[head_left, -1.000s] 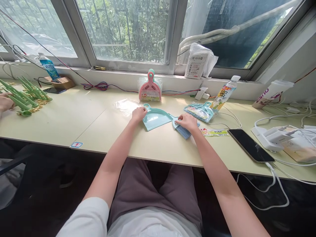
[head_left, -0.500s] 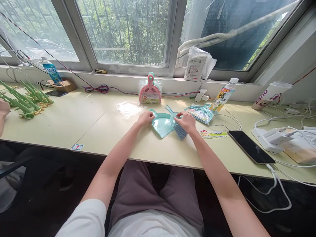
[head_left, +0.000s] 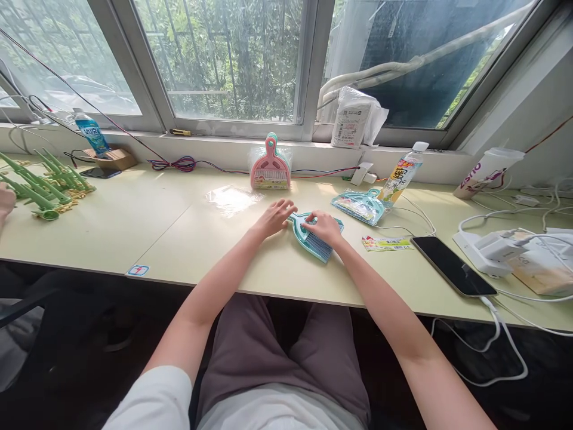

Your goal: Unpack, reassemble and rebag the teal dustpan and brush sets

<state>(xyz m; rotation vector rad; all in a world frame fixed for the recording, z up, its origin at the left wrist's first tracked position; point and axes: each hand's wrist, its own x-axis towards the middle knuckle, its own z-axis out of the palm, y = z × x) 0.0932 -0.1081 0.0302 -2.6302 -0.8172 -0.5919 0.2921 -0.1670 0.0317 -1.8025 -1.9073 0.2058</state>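
Observation:
A small teal dustpan (head_left: pixel 297 233) lies on the table in front of me, its handle pointing left. On top of it sits a teal hand brush with blue-grey bristles (head_left: pixel 319 246), the two nested together. My left hand (head_left: pixel 276 218) has its fingers curled at the handle end, partly hiding it. My right hand (head_left: pixel 325 227) grips the brush's upper body with thumb and fingers, covering part of it and of the pan.
Behind stands a wrapped pink brush-and-dustpan set (head_left: pixel 270 170), near a clear plastic wrapper (head_left: pixel 233 200). To the right are a wrapped teal set (head_left: pixel 360 206), a bottle (head_left: pixel 400 176), a label card (head_left: pixel 387 243), a phone (head_left: pixel 452 266) and cables. Another person's hand (head_left: pixel 5 200) is at far left.
The brush has moved from beside the dustpan to on top of it. The pan has turned, its handle now pointing left. My left hand has shifted right to the handle end.

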